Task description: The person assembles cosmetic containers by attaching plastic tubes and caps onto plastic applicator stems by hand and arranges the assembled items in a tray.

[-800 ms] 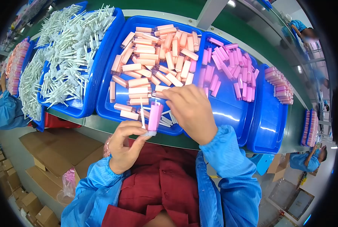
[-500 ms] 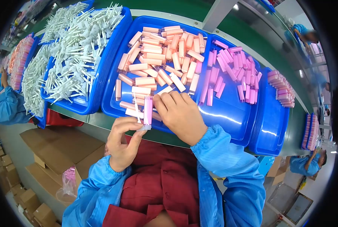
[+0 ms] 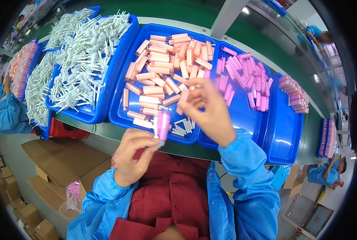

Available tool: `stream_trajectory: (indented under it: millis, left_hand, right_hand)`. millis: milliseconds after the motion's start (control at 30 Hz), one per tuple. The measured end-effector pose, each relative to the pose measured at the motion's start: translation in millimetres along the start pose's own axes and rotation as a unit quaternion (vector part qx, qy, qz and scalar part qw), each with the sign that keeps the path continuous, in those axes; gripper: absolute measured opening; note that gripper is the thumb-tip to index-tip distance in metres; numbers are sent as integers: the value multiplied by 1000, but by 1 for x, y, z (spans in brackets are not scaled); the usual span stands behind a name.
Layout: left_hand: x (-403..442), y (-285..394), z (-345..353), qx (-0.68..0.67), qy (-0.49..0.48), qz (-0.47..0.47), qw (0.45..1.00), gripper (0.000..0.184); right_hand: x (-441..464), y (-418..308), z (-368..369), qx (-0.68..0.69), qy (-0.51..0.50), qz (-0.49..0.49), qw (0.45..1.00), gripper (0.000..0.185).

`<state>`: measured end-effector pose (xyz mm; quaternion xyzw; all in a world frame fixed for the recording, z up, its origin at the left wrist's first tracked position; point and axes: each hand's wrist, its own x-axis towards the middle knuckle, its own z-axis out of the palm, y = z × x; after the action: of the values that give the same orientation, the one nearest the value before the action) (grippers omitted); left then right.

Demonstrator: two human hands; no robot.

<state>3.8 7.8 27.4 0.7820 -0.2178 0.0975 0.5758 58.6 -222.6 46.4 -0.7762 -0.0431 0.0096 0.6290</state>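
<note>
My left hand (image 3: 134,156) pinches a pale white base piece from which a glossy purple tube (image 3: 163,124) stands up, blurred by motion. A thin white part stands along the tube's left side. My right hand (image 3: 210,110), raised over the right side of the peach tray, has its fingers curled around a peach tube (image 3: 183,101), also somewhat blurred. Beneath both hands is a blue tray (image 3: 118,112) with many loose peach tubes (image 3: 160,64). Several short white sticks (image 3: 182,127) lie at its near right corner.
Farther right are a blue tray of purple tubes (image 3: 248,72) and one with stacked pink tubes (image 3: 294,94). White stick-like parts (image 3: 84,68) heap in trays to the left. Cardboard boxes (image 3: 62,156) stand below the bench. Other people sit at far left (image 3: 10,114) and right (image 3: 322,174).
My right hand has moved right and up, away from the purple tube, and now has a peach tube in its fingers. My left hand, still pinching its piece, has shifted slightly right and down.
</note>
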Motion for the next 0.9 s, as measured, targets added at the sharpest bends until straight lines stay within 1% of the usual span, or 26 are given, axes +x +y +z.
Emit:
stream_trajectory:
  millis: [33,67,100,167,300,400,500,567,600,667,700,767,800,867,900]
  left_hand:
    - [2,5,0,-8,-30,11,999,27]
    - [6,9,1,-17,-61,24,998,28]
    - [9,12,3,-26,-93,36,995,28]
    - [11,15,12,-61,-115,38,991,28]
    - [13,18,22,-89,-138,42,985,28]
    - [14,20,24,-86,-145,45,985,28]
    - [14,21,24,-72,-148,42,985,27]
    - [16,22,25,-59,-149,34,986,26]
    - [16,21,25,-48,-147,48,987,28]
    - [17,15,26,-24,-143,75,987,31]
    - [16,14,27,-24,-120,71,990,34]
    - [15,9,32,-26,-77,64,995,40]
    - [13,6,31,-5,-97,86,992,47]
    - [12,6,31,32,-69,85,993,57]
    - [14,8,31,52,-54,84,994,62]
  right_hand:
    - [-4,-10,-3,147,27,89,985,31]
    - [-7,-18,-4,190,70,111,973,32]
    - [-10,-16,-7,206,67,123,968,32]
    - [-19,-9,-14,237,65,146,958,32]
    - [-29,-4,-15,211,87,141,963,30]
    - [-34,0,-17,206,102,108,967,28]
    - [-36,-3,-17,171,77,112,976,26]
    - [-38,-5,-15,115,75,105,985,25]
    - [-40,-6,-14,86,75,101,988,24]
    - [-46,-6,-11,-46,82,20,995,23]
    - [-50,-7,-9,-112,84,-20,990,23]
    - [-57,-12,0,-99,110,-45,988,25]
    - [-58,-11,1,-89,119,-51,988,25]
    - [-59,-8,-3,-75,125,-61,987,27]
    - [-59,-10,-6,-18,123,-50,991,28]
